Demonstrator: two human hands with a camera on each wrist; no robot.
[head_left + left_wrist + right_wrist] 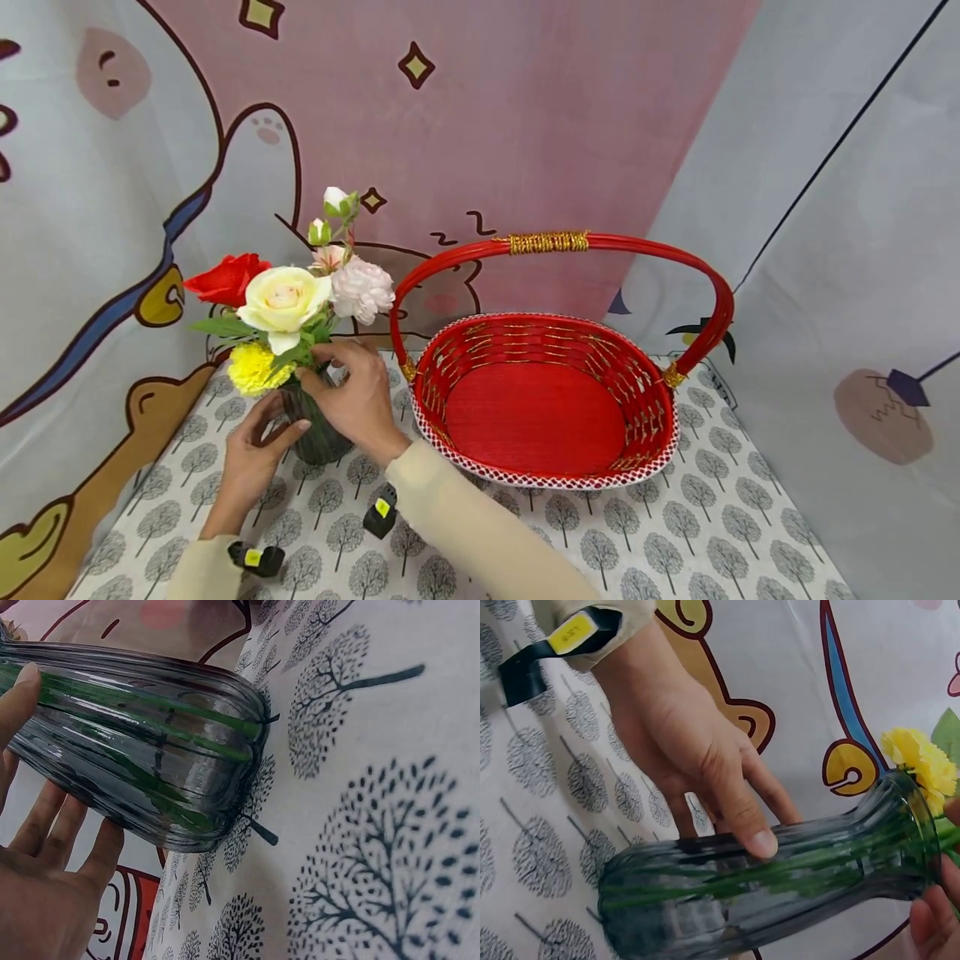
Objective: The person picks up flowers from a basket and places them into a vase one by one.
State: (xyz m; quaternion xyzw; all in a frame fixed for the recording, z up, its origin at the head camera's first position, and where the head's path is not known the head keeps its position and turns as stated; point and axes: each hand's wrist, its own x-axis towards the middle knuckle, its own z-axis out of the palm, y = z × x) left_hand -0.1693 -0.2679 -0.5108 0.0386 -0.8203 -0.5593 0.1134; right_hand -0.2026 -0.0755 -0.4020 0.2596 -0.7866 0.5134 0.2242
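A ribbed clear glass vase (150,742) stands upright on the cloth at the left, green stems showing through its wall. Out of its mouth rise a red rose (228,279), a cream rose (285,300), a pale pink ruffled flower (363,289), white buds (336,200) and a yellow flower (255,368). My left hand (253,454) holds the vase body from the left, thumb in front and fingers behind. At the rim, my right hand (356,396) has its thumb and fingers curled about the stems and leaves; the exact contact is partly hidden.
A red woven basket (540,482) with a tall arched handle (637,243) stands right of the vase. Beneath them lies a tree-printed cloth (660,550). A cartoon-printed curtain (525,133) hangs close behind the vase and basket.
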